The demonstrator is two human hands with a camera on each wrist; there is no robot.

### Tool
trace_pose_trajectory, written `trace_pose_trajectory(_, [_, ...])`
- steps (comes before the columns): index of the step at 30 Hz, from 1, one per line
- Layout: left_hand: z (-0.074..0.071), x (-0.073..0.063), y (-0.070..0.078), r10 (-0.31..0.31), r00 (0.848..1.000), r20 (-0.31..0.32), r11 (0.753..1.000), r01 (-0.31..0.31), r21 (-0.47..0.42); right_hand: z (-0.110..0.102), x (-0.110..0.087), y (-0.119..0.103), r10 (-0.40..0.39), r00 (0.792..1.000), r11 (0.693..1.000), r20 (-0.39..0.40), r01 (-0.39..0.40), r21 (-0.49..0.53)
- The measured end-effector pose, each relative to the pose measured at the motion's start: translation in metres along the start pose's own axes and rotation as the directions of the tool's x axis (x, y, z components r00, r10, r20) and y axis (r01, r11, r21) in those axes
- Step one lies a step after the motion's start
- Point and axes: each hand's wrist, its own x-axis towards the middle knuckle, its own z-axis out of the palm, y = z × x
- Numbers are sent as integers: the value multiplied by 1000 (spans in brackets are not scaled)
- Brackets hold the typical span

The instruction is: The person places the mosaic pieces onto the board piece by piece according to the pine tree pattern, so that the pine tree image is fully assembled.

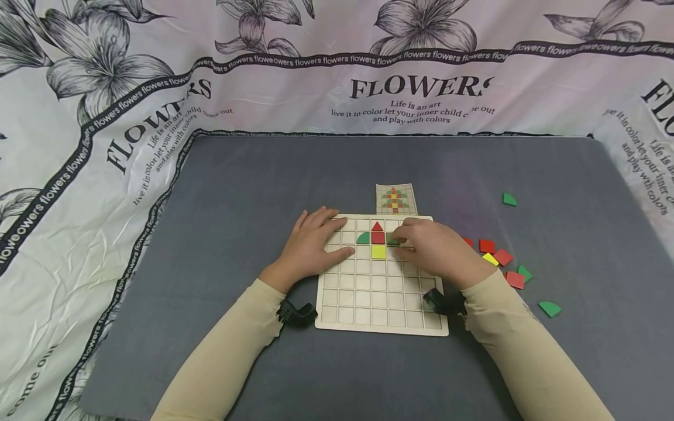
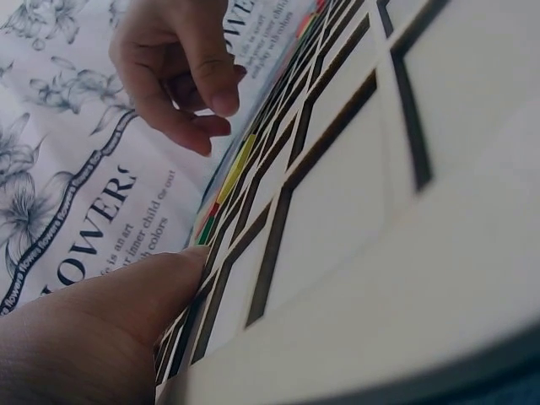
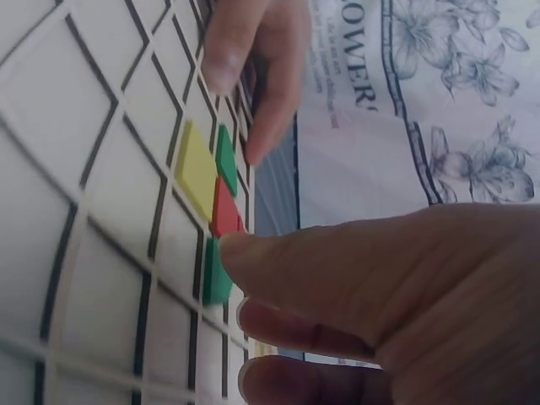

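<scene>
A pale gridded board point(image 1: 358, 316) lies on the table. My left hand point(image 1: 310, 242) rests spread on its left edge, thumb reaching over the cells. My right hand point(image 1: 437, 248) is over the upper right cells, holding a green quarter-round tile point(image 3: 217, 274) at its thumb tip and curled fingers, beside the red square tile point(image 1: 378, 237). Above that square sits a red triangle tile point(image 1: 377, 226). A yellow square tile point(image 1: 378, 252) is below it, and another green quarter-round tile point(image 1: 363, 238) fills the cell to its left.
A small pattern card point(image 1: 396, 199) with a coloured tree lies behind the board. Loose red tiles point(image 1: 487, 245), a yellow tile point(image 1: 490, 259) and several green tiles point(image 1: 550, 309) are scattered to the right on the grey table point(image 1: 274, 175). A flower-printed cloth point(image 1: 284, 99) borders the table.
</scene>
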Motion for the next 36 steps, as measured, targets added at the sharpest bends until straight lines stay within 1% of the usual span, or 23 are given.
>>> trace_pose_trajectory(5, [1, 0, -1, 1, 1000, -3, 1000, -1, -3, -5, -8, 9, 30, 1000, 1000, -1, -30, 0])
trace_pose_trajectory(10, [0, 0, -1, -2, 1000, -3, 1000, 2, 3, -7, -17, 20, 31, 999, 1000, -23, -30, 7])
trace_pose_trajectory(17, [-1, 0, 1, -9, 1000, 3, 1000, 9, 1, -10, -30, 33, 86, 995, 996, -42, -85, 7])
trace_pose_trajectory(20, [-1, 0, 1, -9, 1000, 3, 1000, 9, 2, -12, -34, 39, 96, 994, 995, -47, -96, 8])
trace_pose_trajectory(27, [0, 0, 1, -7, 1000, 6, 1000, 6, 9, -19, -43, 53, 162, 986, 987, -41, -161, 20])
trace_pose_trajectory(31, [0, 1, 1, -8, 1000, 4, 1000, 8, 7, -21, -44, 60, 172, 984, 985, -46, -171, 15])
trace_pose_trajectory(36, [0, 1, -1, -13, 1000, 7, 1000, 13, 11, -23, -46, 69, 184, 983, 983, -7, -184, 22])
